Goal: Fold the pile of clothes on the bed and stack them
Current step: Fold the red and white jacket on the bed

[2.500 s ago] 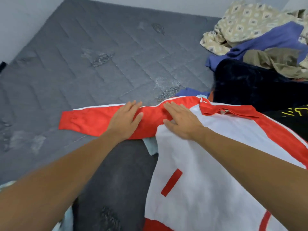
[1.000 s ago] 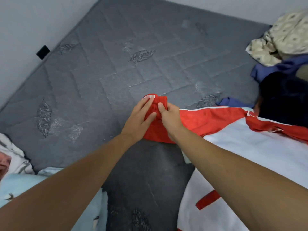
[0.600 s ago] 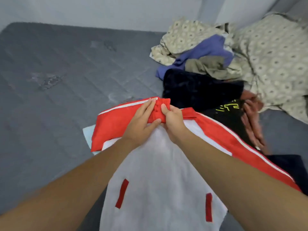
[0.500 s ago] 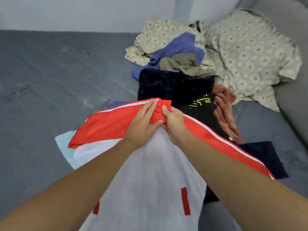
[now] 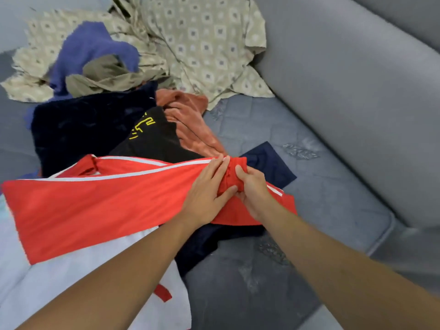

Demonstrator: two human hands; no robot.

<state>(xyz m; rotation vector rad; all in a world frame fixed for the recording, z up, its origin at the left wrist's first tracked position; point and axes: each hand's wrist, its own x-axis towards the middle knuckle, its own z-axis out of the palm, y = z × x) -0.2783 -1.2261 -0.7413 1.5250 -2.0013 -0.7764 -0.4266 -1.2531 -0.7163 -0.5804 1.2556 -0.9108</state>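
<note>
A red and white jacket (image 5: 100,206) lies spread on the grey mattress (image 5: 316,198), its red sleeve folded across the white body. My left hand (image 5: 207,189) and my right hand (image 5: 252,189) both pinch the bunched red cuff (image 5: 229,173) at the sleeve's right end, over a dark navy garment (image 5: 269,160). Behind lies the unfolded pile: a black shirt with yellow print (image 5: 147,136), a rust-coloured cloth (image 5: 190,120), a dark plush garment (image 5: 83,125), a purple towel (image 5: 90,46), an olive piece (image 5: 104,72) and a beige patterned sheet (image 5: 197,41).
A grey padded headboard or wall panel (image 5: 345,91) rises along the right side of the mattress. Bare mattress shows at the lower right, between the jacket and that panel.
Both hands took the left sleeve's cuff and carried it rightward across the jacket's body to the far right side. The view swung right, showing the pile and the padded panel.
</note>
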